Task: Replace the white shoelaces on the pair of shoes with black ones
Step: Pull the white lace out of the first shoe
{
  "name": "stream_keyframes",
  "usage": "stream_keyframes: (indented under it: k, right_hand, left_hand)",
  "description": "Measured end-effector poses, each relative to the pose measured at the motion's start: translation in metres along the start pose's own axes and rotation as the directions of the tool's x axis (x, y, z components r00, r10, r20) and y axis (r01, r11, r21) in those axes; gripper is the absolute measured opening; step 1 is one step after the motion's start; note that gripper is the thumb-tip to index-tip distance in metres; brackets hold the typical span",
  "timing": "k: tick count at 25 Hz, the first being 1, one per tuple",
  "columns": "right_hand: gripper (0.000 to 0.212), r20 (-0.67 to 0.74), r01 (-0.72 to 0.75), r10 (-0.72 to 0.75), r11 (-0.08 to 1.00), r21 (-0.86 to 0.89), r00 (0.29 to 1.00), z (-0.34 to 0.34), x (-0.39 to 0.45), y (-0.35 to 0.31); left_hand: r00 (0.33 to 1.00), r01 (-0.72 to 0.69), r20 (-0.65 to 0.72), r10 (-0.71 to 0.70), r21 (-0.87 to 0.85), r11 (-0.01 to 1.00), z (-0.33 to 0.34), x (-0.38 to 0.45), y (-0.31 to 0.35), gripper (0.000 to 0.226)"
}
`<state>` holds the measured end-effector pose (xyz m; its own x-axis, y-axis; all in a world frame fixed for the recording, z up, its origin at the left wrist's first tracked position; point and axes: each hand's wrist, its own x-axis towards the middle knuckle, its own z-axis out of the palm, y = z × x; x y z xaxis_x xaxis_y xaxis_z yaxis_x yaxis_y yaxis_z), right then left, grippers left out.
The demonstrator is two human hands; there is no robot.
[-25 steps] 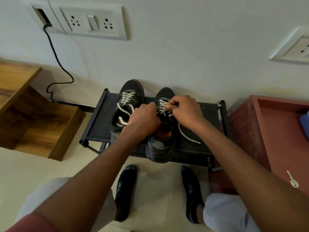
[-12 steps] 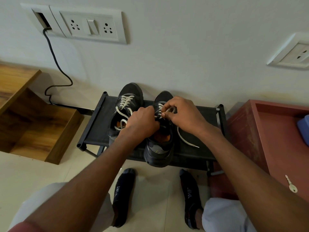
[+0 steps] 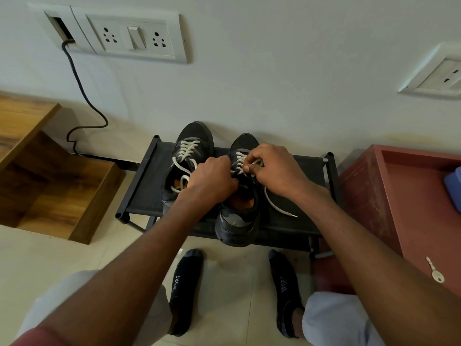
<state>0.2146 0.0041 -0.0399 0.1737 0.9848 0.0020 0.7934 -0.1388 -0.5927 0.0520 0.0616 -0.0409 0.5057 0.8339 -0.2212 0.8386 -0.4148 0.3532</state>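
While partly unlaced, right shoe (image 3: 238,216) seems dark grey.

We are looking down at a low black shoe rack (image 3: 144,186) that is standing on the pale tiled floor (image 3: 45,258) against the wall. Two dark shoes are sitting side by side on its fabric shelf, toes toward the wall: the left shoe (image 3: 192,138) farther back, the right shoe (image 3: 238,221) with its heel hanging over the front edge. A loose white lace end (image 3: 279,208) is lying on the shelf just right of the right shoe. On the floor, a wooden unit (image 3: 62,196) is standing left of the rack and a red cabinet (image 3: 369,196) right of it.
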Motion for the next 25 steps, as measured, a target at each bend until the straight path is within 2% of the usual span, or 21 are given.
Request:
stream_keyframes:
  k: [2, 4, 7, 8, 10, 12, 14, 17, 19, 21, 23, 25]
  right_hand:
    - [0.009, -0.008, -0.067, 0.067, 0.998, 0.021, 0.998, -0.001, 0.001, -0.002]
    - [0.013, -0.059, -0.195, 0.203, 0.974, 0.117, 0.977, -0.005, 0.003, -0.002]
    - [0.017, -0.157, -0.393, 0.452, 0.868, 0.303, 0.878, -0.02, 0.005, 0.01]
    - [0.015, -0.186, -0.383, 0.442, 0.88, 0.281, 0.878, -0.023, 0.005, 0.015]
    - [0.012, -0.213, -0.225, 0.255, 0.962, 0.153, 0.943, -0.024, 0.003, 0.011]
    - [0.019, -0.107, -0.021, 0.028, 0.998, 0.066, 0.994, -0.018, 0.001, 0.001]
    - [0.014, 0.008, 0.053, -0.053, 0.999, 0.003, 0.999, -0.007, 0.0, -0.004]
    - [0.004, 0.043, 0.001, 0.0, 1.0, -0.016, 0.999, -0.003, -0.004, -0.006]
    - [0.014, -0.066, -0.08, 0.076, 0.995, -0.065, 0.995, -0.01, -0.003, -0.008]
    - [0.015, -0.268, -0.267, 0.257, 0.964, -0.004, 0.929, -0.03, -0.001, 0.002]
    - [0.012, -0.354, -0.406, 0.41, 0.909, 0.089, 0.84, -0.047, 0.0, 0.02]
    - [0.014, -0.27, -0.349, 0.351, 0.936, 0.057, 0.897, -0.051, 0.0, 0.028]
  left_hand:
    - [1.0, -0.004, 0.004, 0.004, 0.008, 1.0, -0.001, -0.001, 0.001, 0.026]
    - [1.0, -0.003, 0.008, 0.003, 0.013, 1.0, -0.002, -0.002, 0.003, 0.025]
    - [1.0, 0.003, 0.024, -0.003, -0.008, 1.0, -0.003, -0.001, 0.001, 0.023]
    - [1.0, 0.003, 0.026, -0.003, -0.013, 1.0, -0.003, 0.0, 0.0, 0.023]
    - [1.0, 0.001, 0.023, -0.001, -0.012, 1.0, -0.002, 0.0, -0.001, 0.023]
    - [1.0, 0.0, 0.015, 0.0, 0.0, 1.0, -0.002, 0.0, -0.001, 0.024]
    - [1.0, -0.001, 0.007, 0.001, 0.009, 1.0, -0.002, 0.001, -0.001, 0.025]
    - [1.0, 0.0, 0.004, 0.0, 0.013, 1.0, -0.002, 0.0, 0.002, 0.024]
    - [1.0, 0.004, 0.017, -0.005, 0.024, 1.0, -0.003, -0.001, 0.003, 0.023]
    - [1.0, 0.009, 0.025, -0.009, 0.008, 1.0, -0.003, 0.0, 0.001, 0.022]
    - [0.999, 0.01, 0.031, -0.01, -0.015, 1.0, -0.002, 0.001, -0.001, 0.022]
    - [1.0, 0.01, 0.025, -0.009, -0.016, 1.0, -0.001, 0.002, -0.001, 0.021]
